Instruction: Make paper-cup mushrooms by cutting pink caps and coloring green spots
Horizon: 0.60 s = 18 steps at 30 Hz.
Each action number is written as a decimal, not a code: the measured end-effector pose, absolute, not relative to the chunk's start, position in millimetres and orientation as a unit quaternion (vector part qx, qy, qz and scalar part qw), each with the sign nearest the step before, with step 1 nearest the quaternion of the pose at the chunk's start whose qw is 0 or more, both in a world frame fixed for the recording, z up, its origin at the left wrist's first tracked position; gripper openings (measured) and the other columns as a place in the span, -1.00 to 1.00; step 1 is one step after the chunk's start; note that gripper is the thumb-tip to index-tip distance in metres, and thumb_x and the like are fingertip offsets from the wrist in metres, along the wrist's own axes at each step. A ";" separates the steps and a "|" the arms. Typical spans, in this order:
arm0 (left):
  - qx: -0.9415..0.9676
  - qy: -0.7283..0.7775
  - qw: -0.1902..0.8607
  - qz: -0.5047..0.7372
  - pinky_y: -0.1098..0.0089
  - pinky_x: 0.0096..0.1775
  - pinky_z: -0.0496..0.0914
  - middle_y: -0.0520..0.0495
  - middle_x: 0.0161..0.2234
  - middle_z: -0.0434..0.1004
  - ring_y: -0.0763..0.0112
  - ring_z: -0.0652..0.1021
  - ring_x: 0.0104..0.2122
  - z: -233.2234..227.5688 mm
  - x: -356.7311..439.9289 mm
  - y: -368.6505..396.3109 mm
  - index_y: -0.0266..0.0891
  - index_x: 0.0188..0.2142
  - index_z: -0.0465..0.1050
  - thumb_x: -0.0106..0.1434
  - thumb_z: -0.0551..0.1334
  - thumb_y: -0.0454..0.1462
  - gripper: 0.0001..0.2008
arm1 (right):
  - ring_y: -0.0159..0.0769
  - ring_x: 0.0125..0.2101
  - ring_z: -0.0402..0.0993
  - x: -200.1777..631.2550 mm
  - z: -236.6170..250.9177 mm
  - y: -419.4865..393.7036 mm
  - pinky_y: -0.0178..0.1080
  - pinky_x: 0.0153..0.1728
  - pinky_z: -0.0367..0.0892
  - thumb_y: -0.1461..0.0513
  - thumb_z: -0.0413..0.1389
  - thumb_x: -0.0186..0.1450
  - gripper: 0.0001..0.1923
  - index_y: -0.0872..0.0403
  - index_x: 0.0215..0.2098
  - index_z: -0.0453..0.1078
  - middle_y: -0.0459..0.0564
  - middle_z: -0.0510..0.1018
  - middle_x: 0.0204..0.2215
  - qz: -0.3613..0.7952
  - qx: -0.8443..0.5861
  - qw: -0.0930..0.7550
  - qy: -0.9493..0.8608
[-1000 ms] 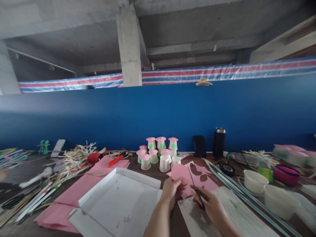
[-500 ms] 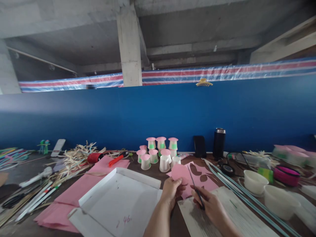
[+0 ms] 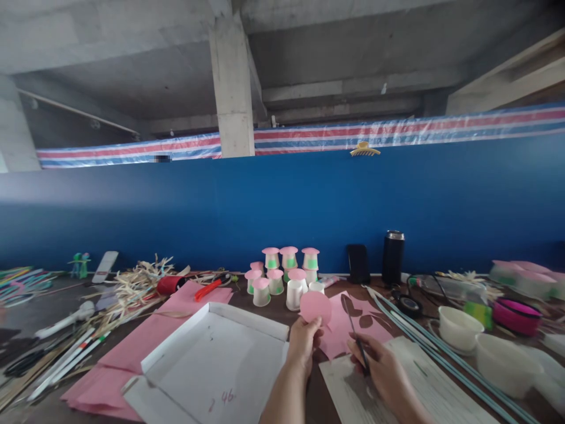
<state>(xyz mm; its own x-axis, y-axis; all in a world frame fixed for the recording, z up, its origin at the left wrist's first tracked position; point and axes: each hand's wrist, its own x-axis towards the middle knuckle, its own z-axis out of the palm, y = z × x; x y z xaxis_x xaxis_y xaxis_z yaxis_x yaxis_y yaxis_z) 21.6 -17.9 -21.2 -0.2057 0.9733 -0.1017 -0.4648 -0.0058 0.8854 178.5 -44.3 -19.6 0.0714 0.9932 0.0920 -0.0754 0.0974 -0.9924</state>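
A round pink paper disc (image 3: 316, 306) is pinched by its lower edge between the thumb and fingers of my left hand (image 3: 305, 340). My right hand (image 3: 380, 364) grips a pair of scissors (image 3: 356, 335), whose thin blades point up and away from me. Under the scissors lies a pink sheet (image 3: 338, 341) with several cut-out gaps that show the dark table. Just beyond the disc stand small upturned paper cups (image 3: 261, 293), several topped with pink discs and marked with green; the white cup (image 3: 294, 295) in front has no disc on it.
To the left, a shallow white box (image 3: 212, 359) overlaps folded pink paper (image 3: 136, 335) with a red-handled cutter (image 3: 207, 290) on it. A black flask (image 3: 392, 259) and a phone (image 3: 358, 264) stand against the blue partition (image 3: 282, 206). Cream bowls (image 3: 507, 365) and pale blue strips (image 3: 432, 353) lie right.
My left hand has drawn the disc slightly left, apart from the scissors. My right hand has shifted a little to the right with the scissors.
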 end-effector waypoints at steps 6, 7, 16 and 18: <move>0.263 0.416 0.564 0.664 0.55 -0.57 0.11 0.10 -0.61 0.35 0.60 0.32 -0.61 -18.8 22.0 -17.3 -0.29 -0.41 0.40 -0.22 0.45 -0.09 -0.56 | -0.41 -0.67 0.29 180.8 -28.4 -42.2 -0.35 -0.62 0.19 0.15 0.28 -0.03 -0.70 0.03 -0.57 0.21 -0.25 0.33 -0.71 0.428 -0.487 0.548 -0.529; 0.258 0.412 0.565 0.667 0.55 -0.57 0.11 0.11 -0.61 0.34 0.61 0.31 -0.61 -18.3 21.8 -17.5 -0.29 -0.42 0.39 -0.23 0.45 -0.09 -0.56 | -0.43 -0.67 0.26 181.1 -28.4 -42.8 -0.35 -0.62 0.16 0.17 0.28 -0.04 -0.68 0.03 -0.61 0.17 -0.27 0.29 -0.72 0.417 -0.487 0.547 -0.538; 0.220 0.393 0.568 0.688 0.55 -0.58 0.11 0.04 -0.55 0.38 0.64 0.28 -0.62 -17.6 17.5 -16.2 -0.33 -0.47 0.40 -0.20 0.45 -0.17 -0.64 | -0.38 -0.65 0.28 178.5 -26.2 -46.5 -0.33 -0.61 0.16 0.12 0.24 0.01 -0.74 0.01 -0.54 0.22 -0.25 0.31 -0.69 0.415 -0.486 0.527 -0.560; 0.218 0.389 0.571 0.689 0.54 -0.58 0.12 -0.01 -0.51 0.42 0.64 0.29 -0.62 -17.0 17.1 -16.2 -0.34 -0.45 0.43 -0.17 0.43 -0.18 -0.66 | -0.35 -0.66 0.30 176.9 -28.6 -45.6 -0.32 -0.63 0.15 0.06 0.21 0.04 -0.72 0.01 -0.39 0.28 -0.24 0.33 -0.69 0.429 -0.490 0.528 -0.545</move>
<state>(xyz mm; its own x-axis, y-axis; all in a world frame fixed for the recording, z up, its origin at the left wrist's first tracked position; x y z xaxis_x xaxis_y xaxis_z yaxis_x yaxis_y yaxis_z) 17.1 -16.2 -17.0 -0.2526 0.9568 -0.1439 -0.6183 -0.0452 0.7846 176.9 -45.6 -28.6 0.0369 0.9872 0.1554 0.0804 0.1521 -0.9851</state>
